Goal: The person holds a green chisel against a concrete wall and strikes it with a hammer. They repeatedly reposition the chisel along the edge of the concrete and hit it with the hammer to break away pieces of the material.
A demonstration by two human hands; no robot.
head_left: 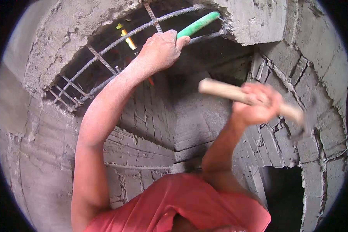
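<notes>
Appears to be a chiselling stroke in hand, caught mid-swing.

Left hand (162, 48) raised to the far upper middle, clenched around the lower end of a long green-handled chisel (199, 24). Thumb lying along the shaft. Chisel slanting up to the right, with its far tip at, or just beside, the broken edge of a rough grey concrete slab (255, 23); contact itself too small to tell.

Right hand (259, 102) lower and to the right, closed tight around the pale wooden handle of a hammer (224, 91). Heavily motion-blurred, so probably moving fast. Hammer head lost in the blur at the right end of the handle. Hammer well apart from the chisel.

Left of the chisel, a ragged opening in the concrete, crossed by a grid of grey ribbed steel reinforcing bars (104, 50). Behind the bars, a small yellow object (128, 40), unclear what. Below and all around, a curved wall of grey mortared blocks (150, 112), dropping to a dark gap at the lower right. Nearest of all, a red shirt (189, 208).

Next move, as a judgement: calls for bringing the hammer up and left to meet the struck end of the chisel squarely. Calls also for a firm left grip, to hold the tip on the concrete edge and off the bars. With the fist wrapped so near that end, little margin for a glancing blow.
</notes>
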